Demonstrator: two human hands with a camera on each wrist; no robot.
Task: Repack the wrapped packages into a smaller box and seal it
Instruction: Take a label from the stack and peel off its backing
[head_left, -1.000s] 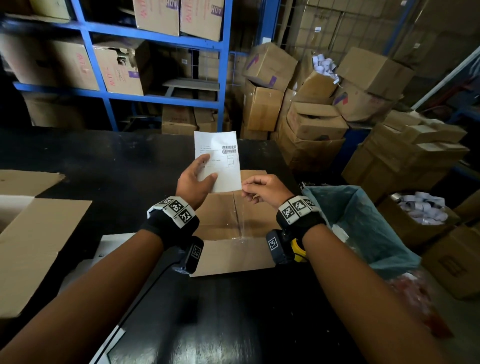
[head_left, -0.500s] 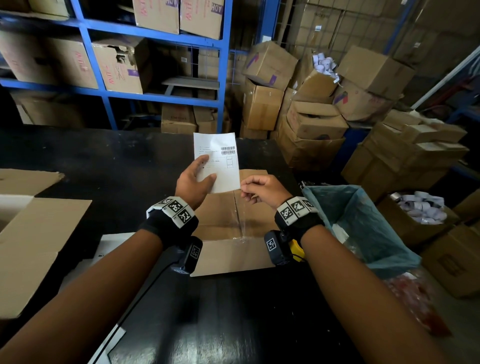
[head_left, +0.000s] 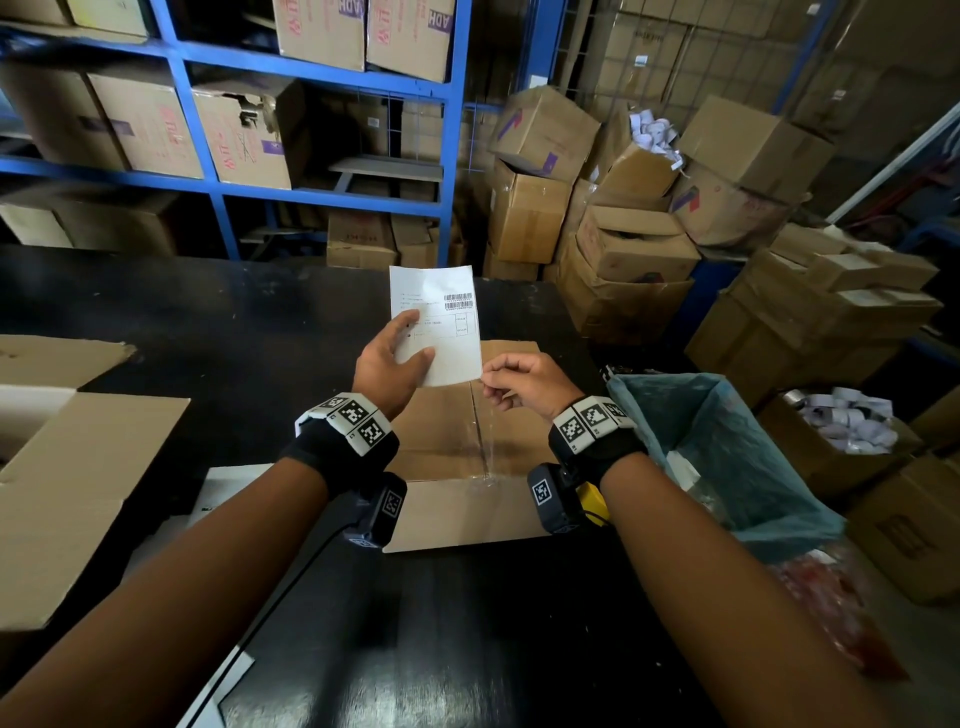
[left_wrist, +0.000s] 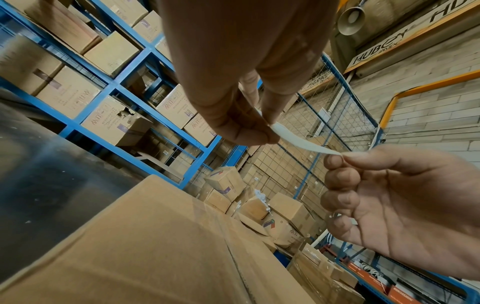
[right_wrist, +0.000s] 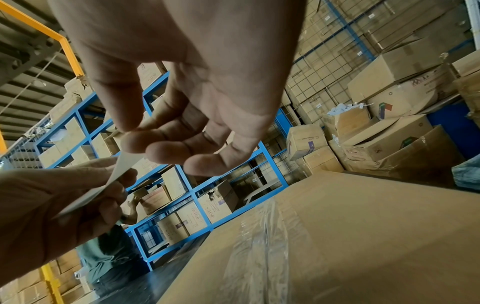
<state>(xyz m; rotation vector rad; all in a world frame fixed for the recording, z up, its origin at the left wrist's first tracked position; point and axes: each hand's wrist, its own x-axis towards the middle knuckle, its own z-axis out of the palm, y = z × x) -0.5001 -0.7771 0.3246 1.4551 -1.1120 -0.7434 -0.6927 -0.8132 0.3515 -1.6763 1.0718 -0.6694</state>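
Both hands are up over the box (head_left: 467, 467), and the label (head_left: 436, 322) is pinched between them. The left hand (head_left: 389, 364) clamps its lower left part, thumb across the printed face and fingers behind. The right hand (head_left: 519, 387) nips the bottom right corner between thumb and forefinger, the other fingers curled under.

From the wrist views the sheet bows in a soft arc from one grip to the other, so it looks thin and floppy. If this is a peel-off label, the risk is plain: a corner tugged too sharply could tear it or curl it back on itself, and a sticky face could catch a finger. Laid down while bowed, it might land crooked or creased across the barcode.

The box sits on the desk (head_left: 467, 649) directly beneath the hands, flaps closed, clear tape running down its centre seam. The label hangs above its far edge, not touching it. To the left lies a bigger open box (head_left: 78, 493); to the right, a lined bin (head_left: 727, 457).
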